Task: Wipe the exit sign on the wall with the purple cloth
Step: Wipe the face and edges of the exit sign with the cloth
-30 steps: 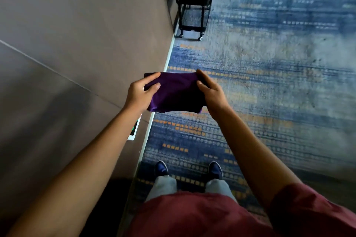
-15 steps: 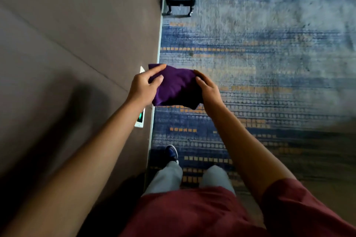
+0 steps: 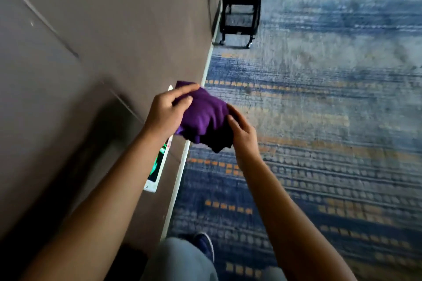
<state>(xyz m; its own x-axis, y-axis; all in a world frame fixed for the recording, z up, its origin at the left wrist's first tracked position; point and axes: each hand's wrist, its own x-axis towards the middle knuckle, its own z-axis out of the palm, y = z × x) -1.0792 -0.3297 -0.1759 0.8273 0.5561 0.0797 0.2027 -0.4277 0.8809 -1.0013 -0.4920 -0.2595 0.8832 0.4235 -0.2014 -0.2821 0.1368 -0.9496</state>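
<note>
A folded purple cloth (image 3: 205, 118) is held between both hands at mid-frame, bunched and drooping at its lower corner. My left hand (image 3: 165, 113) pinches its left upper edge. My right hand (image 3: 242, 130) grips its right side with the fingers curled on the fabric. The exit sign (image 3: 157, 166) is a white-framed panel with a green glow, set low on the grey wall (image 3: 102, 52) just above the skirting. My left forearm covers the sign's upper part. The cloth hangs in front of the sign's top end, whether touching it I cannot tell.
A blue, grey and orange patterned carpet (image 3: 319, 143) fills the right side. A black wheeled cart (image 3: 239, 7) stands against the wall at the far end. A white skirting strip (image 3: 180, 166) runs along the wall's base. My shoe (image 3: 205, 246) is near the wall.
The cloth has gone from stretched flat between the hands to bunched up. Both hands have drawn closer together and nearer the wall, and more of the exit sign shows.
</note>
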